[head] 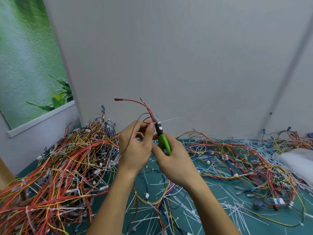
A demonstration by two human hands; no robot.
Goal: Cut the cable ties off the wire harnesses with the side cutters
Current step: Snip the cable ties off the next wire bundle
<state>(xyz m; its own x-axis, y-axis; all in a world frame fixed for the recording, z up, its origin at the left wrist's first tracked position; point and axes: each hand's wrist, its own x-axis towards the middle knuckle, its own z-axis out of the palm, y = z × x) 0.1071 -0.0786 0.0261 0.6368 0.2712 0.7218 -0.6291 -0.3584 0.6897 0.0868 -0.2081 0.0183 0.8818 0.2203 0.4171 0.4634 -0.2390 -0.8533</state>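
Observation:
My left hand pinches a thin wire harness of red, black and brown wires, held up over the table. My right hand grips the green-handled side cutters. Their dark jaws sit at the wires just beside my left thumb. A white cable tie sticks out to the right from the jaws. The harness's red wire arcs up and left to a brown terminal.
A large heap of tied harnesses covers the left of the green mat. Looser harnesses and several cut white ties lie to the right. A white plastic bag sits at the right edge. A grey wall stands behind.

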